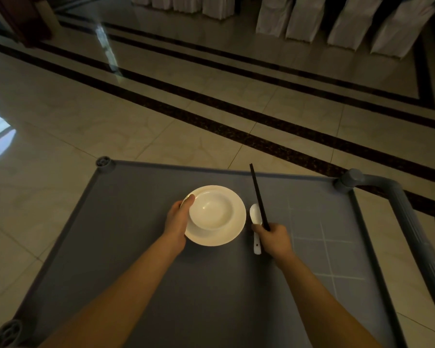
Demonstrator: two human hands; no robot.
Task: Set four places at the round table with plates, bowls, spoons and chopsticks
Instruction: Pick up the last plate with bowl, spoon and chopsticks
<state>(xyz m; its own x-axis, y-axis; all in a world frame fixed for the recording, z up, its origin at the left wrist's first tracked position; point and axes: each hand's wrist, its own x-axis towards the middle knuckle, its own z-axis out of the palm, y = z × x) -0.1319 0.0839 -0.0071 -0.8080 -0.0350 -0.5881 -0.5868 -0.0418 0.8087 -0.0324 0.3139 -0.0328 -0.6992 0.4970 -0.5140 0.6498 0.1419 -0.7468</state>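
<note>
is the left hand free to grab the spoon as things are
Probably not. The left hand is already gripping the plate with the bowl on it, and the spoon lies beyond the plate, in the right hand with the chopsticks.

The left hand (178, 219) covers the near-left rim of the plate (232, 222), and the right hand (274, 238) hides the middle of the spoon (255, 217) handle and the lower ends of the chopsticks (258, 194). The cart (136, 247) runs off the bottom edge, and the covered chairs (309, 18) are cut by the top edge.
</note>
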